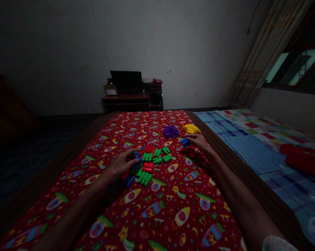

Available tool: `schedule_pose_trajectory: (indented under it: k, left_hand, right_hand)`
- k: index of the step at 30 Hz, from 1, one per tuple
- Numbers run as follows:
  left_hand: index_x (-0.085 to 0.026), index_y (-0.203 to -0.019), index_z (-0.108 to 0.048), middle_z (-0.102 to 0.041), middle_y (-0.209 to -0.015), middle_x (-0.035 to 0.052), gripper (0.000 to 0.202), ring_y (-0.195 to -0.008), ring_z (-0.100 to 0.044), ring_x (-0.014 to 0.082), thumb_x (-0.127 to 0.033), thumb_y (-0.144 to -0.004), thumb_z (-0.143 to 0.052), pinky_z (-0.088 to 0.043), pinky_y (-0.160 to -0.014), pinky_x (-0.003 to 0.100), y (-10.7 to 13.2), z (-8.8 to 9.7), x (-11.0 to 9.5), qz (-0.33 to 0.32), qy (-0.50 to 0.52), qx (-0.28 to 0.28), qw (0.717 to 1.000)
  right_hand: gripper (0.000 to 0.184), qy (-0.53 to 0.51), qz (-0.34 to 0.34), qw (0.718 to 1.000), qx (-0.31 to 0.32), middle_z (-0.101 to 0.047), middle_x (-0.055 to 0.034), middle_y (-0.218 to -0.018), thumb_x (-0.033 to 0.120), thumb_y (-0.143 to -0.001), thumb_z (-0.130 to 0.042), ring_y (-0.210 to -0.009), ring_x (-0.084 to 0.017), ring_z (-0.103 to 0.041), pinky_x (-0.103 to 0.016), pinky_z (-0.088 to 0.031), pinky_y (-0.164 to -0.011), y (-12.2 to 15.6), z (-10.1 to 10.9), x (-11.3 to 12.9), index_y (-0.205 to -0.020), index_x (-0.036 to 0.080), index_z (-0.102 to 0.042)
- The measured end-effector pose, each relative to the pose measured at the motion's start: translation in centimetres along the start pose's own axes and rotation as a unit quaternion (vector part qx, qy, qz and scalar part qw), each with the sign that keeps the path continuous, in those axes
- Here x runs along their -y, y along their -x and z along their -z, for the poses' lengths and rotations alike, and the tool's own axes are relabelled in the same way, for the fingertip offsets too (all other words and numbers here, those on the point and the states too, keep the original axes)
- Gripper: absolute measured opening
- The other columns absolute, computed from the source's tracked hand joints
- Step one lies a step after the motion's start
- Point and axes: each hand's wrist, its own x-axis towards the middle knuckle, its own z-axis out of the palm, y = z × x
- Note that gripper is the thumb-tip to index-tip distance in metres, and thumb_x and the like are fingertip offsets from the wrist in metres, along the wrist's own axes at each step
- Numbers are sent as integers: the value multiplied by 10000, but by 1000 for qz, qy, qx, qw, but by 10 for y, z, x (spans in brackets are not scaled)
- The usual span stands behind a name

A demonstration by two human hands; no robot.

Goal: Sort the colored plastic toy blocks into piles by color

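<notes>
**Colour groups on patterned cloth, both hands on blue**

Purple pieces [170,131] and yellow pieces [191,129] lie in separate single-colour heaps on the red cloth [170,195]; spacing presumably keeps colours from mixing. Right hand [188,139]: fingertips touch small blue pieces [184,142] just nearer than the yellow, apart from both heaps; cannot tell whether clamped. Left hand [135,156]: thumb and fingers curled about a blue piece [138,160] at the mixed pile; firmness of grip cannot be told. Green pieces [145,178] and red pieces [147,167] lie beside it, probably loosely spread for easy picking.
</notes>
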Motion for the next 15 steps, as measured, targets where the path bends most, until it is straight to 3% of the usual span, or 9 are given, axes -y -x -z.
schedule_pose_trajectory:
  k: [5, 8, 13, 15]
  left_hand:
    - [-195, -1176, -653, -717, -970, 71, 675, -902, -665, 266, -637, -667, -644, -541, -771, 364, 0, 1, 3, -10, 6, 10, 1000]
    - [-192, -1170, -657, -716, -990, 78, 640, -915, -669, 269, -615, -690, -652, -543, -781, 372, 1, 0, 4, -15, 17, 14, 1000]
    - [-195, -1175, -653, -718, -939, 64, 653, -855, -682, 252, -617, -677, -687, -559, -716, 349, 4, -3, 0, -1, 68, 4, 998]
    - [-191, -1180, -649, -718, -929, 63, 673, -846, -683, 246, -623, -667, -696, -560, -707, 341, 5, -3, -2, 1, 85, -2, 996]
  right_hand:
    - [349, 180, -48, 976, -114, -756, -113, -933, 200, -783, -537, -780, -200, -691, -252, -502, -675, -2, 33, -4, -1031, 80, -751]
    - [336, 291, -58, 948, -114, -748, -116, -1012, 185, -797, -541, -886, -213, -692, -252, -492, -763, 3, 43, -9, -1046, 103, -751]
    - [369, 408, 7, 902, -141, -705, -157, -1130, 182, -874, -476, -1040, -242, -648, -293, -456, -875, 11, 31, 3, -1162, 114, -696]
    - [347, 423, 41, 899, -106, -713, -149, -1091, 193, -897, -456, -992, -237, -656, -290, -460, -836, 14, 18, 13, -1133, 136, -705]
